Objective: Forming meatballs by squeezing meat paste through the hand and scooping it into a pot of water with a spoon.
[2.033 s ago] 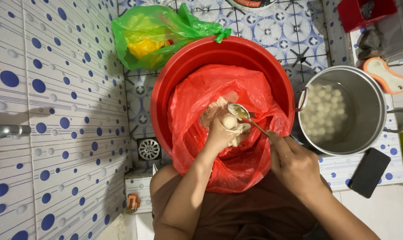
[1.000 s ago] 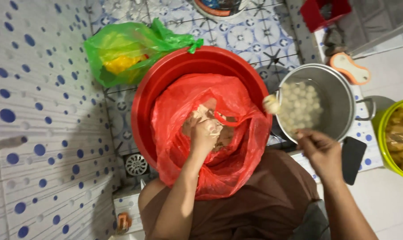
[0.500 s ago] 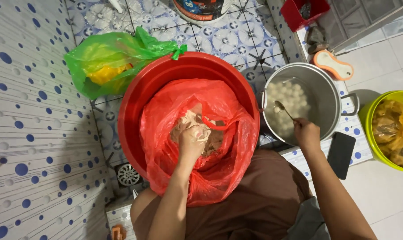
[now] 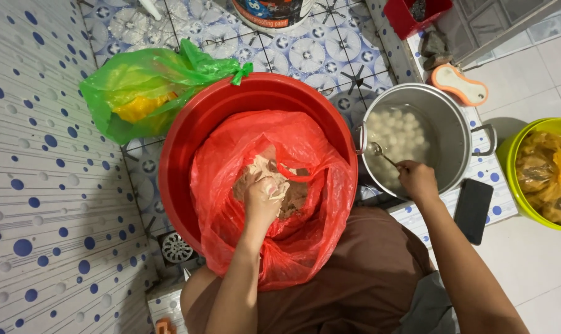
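A big red tub (image 4: 187,154) holds a red plastic bag (image 4: 317,204) with pale paste (image 4: 258,170) inside. My left hand (image 4: 262,201) is down in the bag, fingers closed around a lump of the paste. To the right stands a metal pot (image 4: 453,124) of water with several white balls (image 4: 401,133) in it. My right hand (image 4: 416,179) grips a metal spoon (image 4: 379,151) whose bowl is at the pot's left inner side, over the water.
A tied green plastic bag (image 4: 144,93) lies at the upper left of the tub. A dark phone (image 4: 473,210) lies on the tiles beside the pot, a yellow bucket (image 4: 534,179) of bagged food at the far right. A floor drain (image 4: 177,247) is below the tub.
My right hand carried the spoon with a ball from the red bag over to the pot; the spoon is now empty at the water. My left hand stayed in the paste.
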